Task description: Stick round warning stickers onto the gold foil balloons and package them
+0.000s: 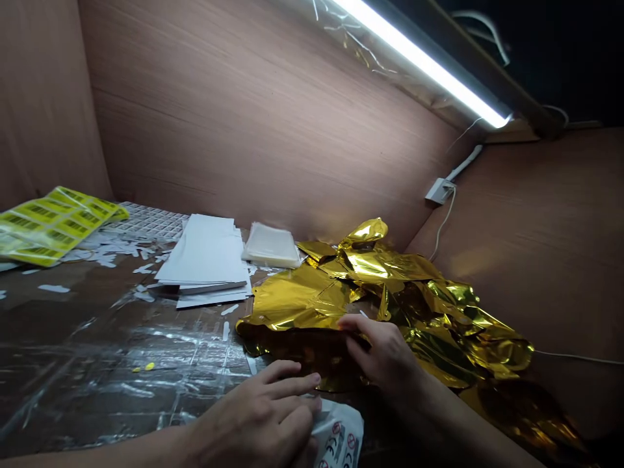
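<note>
A flat gold foil balloon [297, 299] lies at the near left of a heap of shiny gold foil. My right hand [385, 351] pinches its near edge between thumb and fingers, and the edge is slightly raised, with a dark reflective underside showing. Lower and to the left, my left hand [273, 409] rests over a white plastic packet [341, 432] printed with CE marks and red warning symbols. The fingers of that hand are mostly stretched out and apart. Much of the packet is hidden beneath the hand and by the frame's bottom edge.
More crumpled gold foil [429, 305] spreads right. White cards [205, 250] and a stack of clear sleeves [272, 245] sit behind. Yellow barcode label sheets [58, 224] and paper scraps lie left. Wooden panels surround the tape-covered table [97, 364]; a lamp [424, 62] hangs above.
</note>
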`<state>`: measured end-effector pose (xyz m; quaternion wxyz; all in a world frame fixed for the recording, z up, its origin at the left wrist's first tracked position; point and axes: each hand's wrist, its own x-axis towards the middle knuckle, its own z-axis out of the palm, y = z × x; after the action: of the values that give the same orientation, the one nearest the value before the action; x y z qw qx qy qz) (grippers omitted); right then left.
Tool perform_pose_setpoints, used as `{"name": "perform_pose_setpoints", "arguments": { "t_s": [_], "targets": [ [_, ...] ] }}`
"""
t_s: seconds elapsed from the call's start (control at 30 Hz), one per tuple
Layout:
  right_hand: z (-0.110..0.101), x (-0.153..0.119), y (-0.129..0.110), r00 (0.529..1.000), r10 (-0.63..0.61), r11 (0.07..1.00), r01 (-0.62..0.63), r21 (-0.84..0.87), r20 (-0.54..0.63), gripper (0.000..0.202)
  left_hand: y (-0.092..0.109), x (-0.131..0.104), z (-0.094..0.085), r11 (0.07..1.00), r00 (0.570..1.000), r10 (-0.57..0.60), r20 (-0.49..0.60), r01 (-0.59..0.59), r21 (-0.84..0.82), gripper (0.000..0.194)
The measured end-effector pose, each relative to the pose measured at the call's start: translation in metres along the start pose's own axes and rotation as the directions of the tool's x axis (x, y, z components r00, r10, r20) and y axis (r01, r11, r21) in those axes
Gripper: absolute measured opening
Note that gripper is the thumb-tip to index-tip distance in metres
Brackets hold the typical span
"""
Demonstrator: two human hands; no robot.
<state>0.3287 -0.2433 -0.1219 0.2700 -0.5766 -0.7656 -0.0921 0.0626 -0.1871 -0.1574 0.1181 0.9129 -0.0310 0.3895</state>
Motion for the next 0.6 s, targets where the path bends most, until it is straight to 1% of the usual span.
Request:
{"name": "perform_pose_setpoints", "arguments": {
  "t_s": [0.07,0.13,0.17,0.23,0.27,0.3,0.33,0.4,0.47,0.5,0.53,0.6],
  "targets": [
    [-0.002,0.003,0.0,1.0,0.006,0.999,-0.006,0.041,0.003,0.027,-0.003,0.002,0.0,0.999,0.999,-0.035,0.013,0.035,0.006,0.024],
    [-0.004,0.005,0.0,1.0,0.013,0.997,-0.014,0.079,0.007,0.03,-0.005,0.004,0.0,1.0,1.0,-0.01,0.009,0.01,0.015,0.023],
    [-0.005,0.006,0.0,1.0,0.018,0.995,-0.018,0.093,0.007,0.027,-0.007,0.005,0.001,0.999,1.0,0.023,-0.015,-0.023,0.025,0.021],
    [-0.006,0.008,0.0,1.0,0.02,0.994,-0.021,0.112,0.012,0.015,-0.01,0.006,0.001,0.993,0.99,0.103,-0.093,-0.097,0.066,0.016],
    [-0.007,0.01,0.0,1.0,0.017,0.993,-0.02,0.117,0.022,0.01,-0.011,0.006,0.002,0.989,0.984,0.127,-0.123,-0.116,0.096,0.015],
    [-0.008,0.011,-0.001,0.999,0.013,0.992,-0.017,0.122,0.033,0.011,-0.011,0.006,0.002,0.987,0.984,0.124,-0.125,-0.109,0.121,0.015],
    [-0.009,0.013,-0.002,0.999,0.011,0.992,-0.016,0.126,0.042,0.013,-0.012,0.006,0.003,0.988,0.991,0.083,-0.102,-0.069,0.141,0.016],
    [-0.013,0.017,-0.004,0.998,0.017,0.991,-0.024,0.131,0.054,0.016,-0.011,0.004,0.004,0.983,0.997,-0.075,0.003,0.074,0.166,0.018],
    [-0.018,0.022,-0.005,0.997,0.045,0.99,-0.052,0.132,0.059,0.021,-0.01,0.002,0.007,0.958,0.969,-0.236,0.074,0.219,0.187,0.021],
    [-0.021,0.026,-0.003,0.996,0.068,0.989,-0.076,0.131,0.064,0.024,-0.01,0.001,0.009,0.945,0.956,-0.281,0.084,0.26,0.198,0.024],
    [-0.026,0.031,0.001,0.993,0.096,0.986,-0.104,0.127,0.069,0.026,-0.01,0.0,0.01,0.938,0.949,-0.302,0.09,0.278,0.207,0.026],
    [-0.038,0.046,0.014,0.983,0.171,0.978,-0.177,0.108,0.062,0.032,-0.009,-0.002,0.012,0.936,0.946,-0.307,0.103,0.28,0.215,0.028]
  ]
}}
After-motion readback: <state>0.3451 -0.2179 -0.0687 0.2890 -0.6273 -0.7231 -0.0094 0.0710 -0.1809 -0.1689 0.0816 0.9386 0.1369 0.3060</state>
